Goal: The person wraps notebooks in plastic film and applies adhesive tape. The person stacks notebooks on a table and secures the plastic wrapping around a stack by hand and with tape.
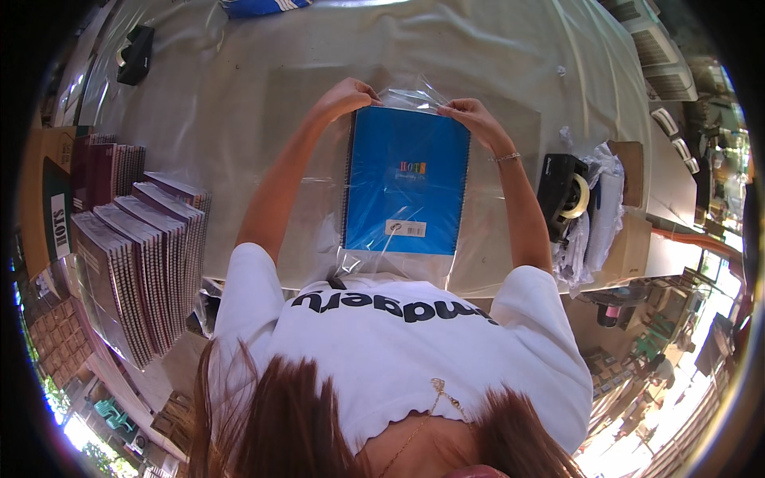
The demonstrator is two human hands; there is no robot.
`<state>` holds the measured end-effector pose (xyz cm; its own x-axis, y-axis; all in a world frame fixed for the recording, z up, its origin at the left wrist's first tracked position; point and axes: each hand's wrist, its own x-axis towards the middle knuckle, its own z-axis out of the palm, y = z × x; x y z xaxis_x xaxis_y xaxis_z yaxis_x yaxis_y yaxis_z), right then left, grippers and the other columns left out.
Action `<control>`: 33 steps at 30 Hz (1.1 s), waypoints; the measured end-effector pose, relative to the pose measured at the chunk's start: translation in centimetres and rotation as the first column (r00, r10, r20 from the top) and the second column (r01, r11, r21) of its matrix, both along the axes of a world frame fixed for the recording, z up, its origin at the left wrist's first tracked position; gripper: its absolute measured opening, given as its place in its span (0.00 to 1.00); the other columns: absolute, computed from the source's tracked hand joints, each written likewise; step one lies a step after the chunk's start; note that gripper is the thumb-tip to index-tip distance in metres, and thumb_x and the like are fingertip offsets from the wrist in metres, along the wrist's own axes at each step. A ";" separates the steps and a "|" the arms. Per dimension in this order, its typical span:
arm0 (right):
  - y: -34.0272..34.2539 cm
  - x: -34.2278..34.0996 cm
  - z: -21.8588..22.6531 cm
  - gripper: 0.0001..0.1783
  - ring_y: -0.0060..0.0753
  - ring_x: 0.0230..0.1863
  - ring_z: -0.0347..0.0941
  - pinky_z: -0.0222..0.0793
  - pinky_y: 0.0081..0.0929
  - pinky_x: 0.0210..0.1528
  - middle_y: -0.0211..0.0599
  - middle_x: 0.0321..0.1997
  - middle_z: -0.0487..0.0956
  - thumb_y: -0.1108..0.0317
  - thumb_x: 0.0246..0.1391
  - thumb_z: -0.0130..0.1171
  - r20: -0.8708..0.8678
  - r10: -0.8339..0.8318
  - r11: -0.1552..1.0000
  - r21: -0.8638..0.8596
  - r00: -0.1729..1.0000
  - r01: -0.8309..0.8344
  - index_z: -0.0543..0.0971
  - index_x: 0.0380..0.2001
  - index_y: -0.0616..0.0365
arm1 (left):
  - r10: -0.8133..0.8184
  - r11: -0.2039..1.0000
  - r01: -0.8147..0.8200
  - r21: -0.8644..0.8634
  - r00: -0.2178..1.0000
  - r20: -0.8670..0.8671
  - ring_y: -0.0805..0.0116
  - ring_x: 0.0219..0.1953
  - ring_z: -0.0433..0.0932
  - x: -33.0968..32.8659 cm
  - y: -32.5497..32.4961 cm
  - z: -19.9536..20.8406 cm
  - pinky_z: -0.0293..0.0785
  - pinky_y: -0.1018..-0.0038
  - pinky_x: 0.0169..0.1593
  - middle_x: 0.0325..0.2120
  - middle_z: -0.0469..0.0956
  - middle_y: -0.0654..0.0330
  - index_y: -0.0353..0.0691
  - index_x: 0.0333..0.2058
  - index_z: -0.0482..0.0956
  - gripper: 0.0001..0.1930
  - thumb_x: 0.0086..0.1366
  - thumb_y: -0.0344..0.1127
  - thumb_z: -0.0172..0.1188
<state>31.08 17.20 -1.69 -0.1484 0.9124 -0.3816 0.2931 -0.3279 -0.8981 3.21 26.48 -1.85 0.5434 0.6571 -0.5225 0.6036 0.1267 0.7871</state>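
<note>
A blue spiral notebook (408,187) lies flat on the table in front of me, inside a clear plastic sleeve (418,97) whose far end sticks out past the notebook's top edge. My left hand (351,97) pinches the plastic near the notebook's top left corner. At the top right corner my right hand (472,118) is closed on the plastic in the same way, with a bracelet on the wrist. More of the film spreads beyond the notebook's near edge, toward my shirt.
Stacked maroon spiral notebooks (139,255) stand at the left beside a cardboard box (48,191). On the right sit a black tape dispenser (562,191) and a bundle of plastic sleeves (602,207). Another tape dispenser (135,56) is at the far left.
</note>
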 end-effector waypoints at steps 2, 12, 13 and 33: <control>0.6 0.4 -0.6 0.19 0.16 0.25 0.68 0.59 0.15 0.28 0.27 0.22 0.75 0.53 0.51 0.62 0.059 0.023 0.999 -0.038 0.998 -0.021 0.80 0.28 0.61 | -0.011 0.998 0.016 0.054 0.995 -0.096 0.66 0.36 0.77 0.8 0.0 0.7 0.69 0.74 0.42 0.34 0.80 0.57 0.37 0.38 0.81 0.17 0.52 0.39 0.64; 2.1 0.4 -1.2 0.14 0.20 0.22 0.67 0.61 0.19 0.26 0.29 0.19 0.75 0.60 0.43 0.64 0.216 0.055 0.995 -0.096 0.975 -0.035 0.81 0.21 0.63 | -0.005 0.504 -0.058 0.862 0.998 0.069 0.52 0.47 0.72 5.2 -5.7 3.0 0.64 0.61 0.52 0.46 0.73 0.49 0.39 0.41 0.74 0.13 0.60 0.38 0.56; 2.3 0.7 -1.4 0.14 0.20 0.22 0.68 0.61 0.19 0.26 0.30 0.19 0.76 0.60 0.43 0.64 0.221 0.071 0.993 -0.113 0.973 -0.047 0.81 0.21 0.63 | -0.115 0.595 0.033 0.803 0.992 0.045 0.53 0.49 0.71 5.9 -6.4 3.4 0.62 0.61 0.54 0.48 0.72 0.50 0.40 0.44 0.74 0.16 0.61 0.42 0.55; 6.7 -4.8 -0.9 0.15 0.24 0.29 0.73 0.70 0.22 0.30 0.37 0.28 0.78 0.63 0.49 0.62 -0.001 -0.143 0.989 0.043 0.990 0.143 0.77 0.34 0.65 | -0.356 0.803 0.494 0.333 0.847 -0.395 0.56 0.58 0.64 10.1 -4.5 1.6 0.60 0.58 0.59 0.54 0.69 0.57 0.50 0.53 0.72 0.43 0.49 0.78 0.43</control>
<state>26.26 23.88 -2.54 -0.0142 0.9397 -0.3417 0.2474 -0.3278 -0.9118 13.34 21.97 -0.28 0.6807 0.5834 -0.4431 0.7299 -0.4890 0.4776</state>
